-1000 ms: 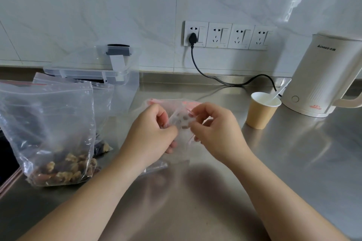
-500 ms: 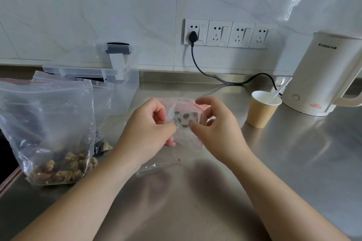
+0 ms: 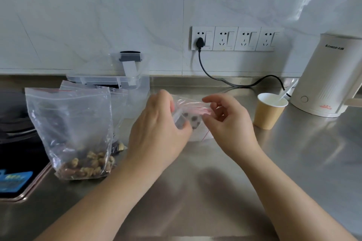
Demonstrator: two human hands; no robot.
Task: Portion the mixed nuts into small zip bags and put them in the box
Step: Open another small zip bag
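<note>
A small zip bag [image 3: 193, 117] is held above the steel surface [image 3: 215, 191] between both hands. The grip of the left hand [image 3: 156, 133] is closed on the bag's left side, fingers curled round it, with a few nuts seen through the plastic. The grip of the right hand [image 3: 227, 123] is narrow, the red zip strip pinched between thumb and curled fingers. To the left, a large bag of mixed nuts [image 3: 72, 133] stands upright on the surface. Behind it, near the wall, a clear plastic box [image 3: 125, 82] is set. Further right, a paper cup [image 3: 270, 110] stands just beside a white kettle [image 3: 329, 76].
</note>
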